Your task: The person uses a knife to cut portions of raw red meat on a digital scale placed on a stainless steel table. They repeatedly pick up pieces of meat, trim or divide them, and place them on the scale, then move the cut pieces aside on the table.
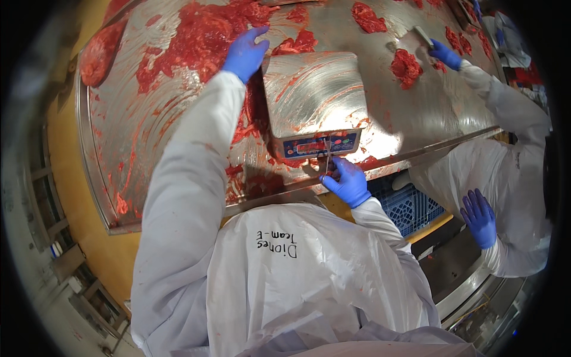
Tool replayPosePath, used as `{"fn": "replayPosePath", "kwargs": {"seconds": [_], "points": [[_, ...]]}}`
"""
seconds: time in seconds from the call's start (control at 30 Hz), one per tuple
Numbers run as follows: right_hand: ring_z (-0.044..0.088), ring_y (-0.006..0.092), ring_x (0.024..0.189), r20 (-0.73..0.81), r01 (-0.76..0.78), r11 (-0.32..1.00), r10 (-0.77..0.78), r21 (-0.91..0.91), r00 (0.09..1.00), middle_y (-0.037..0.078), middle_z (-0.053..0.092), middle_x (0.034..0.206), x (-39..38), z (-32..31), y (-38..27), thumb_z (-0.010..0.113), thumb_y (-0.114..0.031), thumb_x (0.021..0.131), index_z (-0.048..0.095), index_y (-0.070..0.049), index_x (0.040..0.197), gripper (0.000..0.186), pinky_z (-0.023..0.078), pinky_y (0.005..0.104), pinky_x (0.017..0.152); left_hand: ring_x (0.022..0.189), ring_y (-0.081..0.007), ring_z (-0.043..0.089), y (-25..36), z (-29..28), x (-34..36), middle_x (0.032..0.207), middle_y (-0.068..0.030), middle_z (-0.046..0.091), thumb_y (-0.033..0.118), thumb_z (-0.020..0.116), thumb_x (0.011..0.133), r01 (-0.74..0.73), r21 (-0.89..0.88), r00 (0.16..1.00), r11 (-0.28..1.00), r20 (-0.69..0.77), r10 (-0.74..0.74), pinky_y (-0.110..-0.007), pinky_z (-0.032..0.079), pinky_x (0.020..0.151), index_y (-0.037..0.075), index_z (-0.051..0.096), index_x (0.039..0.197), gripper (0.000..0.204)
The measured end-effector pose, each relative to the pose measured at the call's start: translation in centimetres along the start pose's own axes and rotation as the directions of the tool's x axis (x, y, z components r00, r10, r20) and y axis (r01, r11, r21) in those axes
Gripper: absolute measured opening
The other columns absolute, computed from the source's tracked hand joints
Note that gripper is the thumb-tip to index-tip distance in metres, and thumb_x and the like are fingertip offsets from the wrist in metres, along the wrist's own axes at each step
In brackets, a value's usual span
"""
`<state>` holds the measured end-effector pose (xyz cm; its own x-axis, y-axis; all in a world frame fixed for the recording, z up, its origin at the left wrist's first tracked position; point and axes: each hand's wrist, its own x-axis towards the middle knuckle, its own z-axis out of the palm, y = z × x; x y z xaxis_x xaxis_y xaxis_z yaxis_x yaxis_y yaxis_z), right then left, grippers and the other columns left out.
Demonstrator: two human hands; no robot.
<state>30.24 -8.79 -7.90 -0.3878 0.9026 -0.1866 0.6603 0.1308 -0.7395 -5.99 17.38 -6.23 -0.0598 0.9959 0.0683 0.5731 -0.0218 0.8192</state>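
Observation:
My left hand (245,55), in a blue glove, reaches forward beside the far left corner of a metal scale (315,89). Its fingers are apart with nothing in them, close to a spread of red raw meat (199,38). In front of the scale's display, my right hand (350,183), gloved in blue, is closed round a thin metal tool (328,156) that points away from me. Its exact kind is too small to tell. The scale's steel platform bears only reddish smears.
A bloodied steel table (131,160) with a raised rim holds it all. A large meat piece (100,56) lies far left; smaller pieces (406,67) lie right. A co-worker's gloved hand (446,55) holds a pale-ended tool. A blue crate (411,209) stands below the table edge.

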Motion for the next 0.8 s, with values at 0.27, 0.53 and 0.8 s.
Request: {"fn": "replayPosePath", "kwargs": {"seconds": [0.27,0.53,0.8], "points": [[0.072,0.0304,0.078,-0.040,-0.014,0.976,0.005,-0.217,0.999,0.011,0.071,0.090,1.0,-0.7,-2.3,0.084,-0.041,0.080,0.067,-0.007,0.119,0.055,0.058,0.0455,0.071,0.119,-0.0233,0.068,1.8,6.5,12.2,0.131,-0.0124,0.073,0.017,0.063,0.099,-0.379,0.018,0.608,0.925,0.759,0.235,-0.035,0.050,0.107,0.008,0.071,0.136,0.038],[0.070,0.0316,0.079,-0.029,-0.061,0.972,0.056,-0.227,0.998,0.010,0.070,0.089,1.4,-0.6,-2.4,0.084,-0.045,0.078,0.070,-0.010,0.116,0.054,0.056,0.0453,0.069,0.101,-0.0345,0.066,-1.0,7.4,11.5,0.103,-0.0119,0.069,0.019,0.066,0.094,-0.800,0.153,0.431,0.581,0.819,0.379,-0.045,0.055,0.089,0.013,0.077,0.108,0.019],[0.068,0.0311,0.076,-0.046,0.006,0.968,-0.018,-0.249,0.999,0.010,0.066,0.086,1.3,-0.2,-2.2,0.086,-0.044,0.075,0.068,-0.008,0.122,0.062,0.055,0.0447,0.069,0.102,-0.0356,0.062,-2.9,-3.9,-4.4,0.095,-0.0125,0.067,0.031,0.076,0.074,-0.645,0.487,0.635,0.589,0.770,0.058,-0.049,0.051,0.091,0.010,0.077,0.096,0.030]]}}
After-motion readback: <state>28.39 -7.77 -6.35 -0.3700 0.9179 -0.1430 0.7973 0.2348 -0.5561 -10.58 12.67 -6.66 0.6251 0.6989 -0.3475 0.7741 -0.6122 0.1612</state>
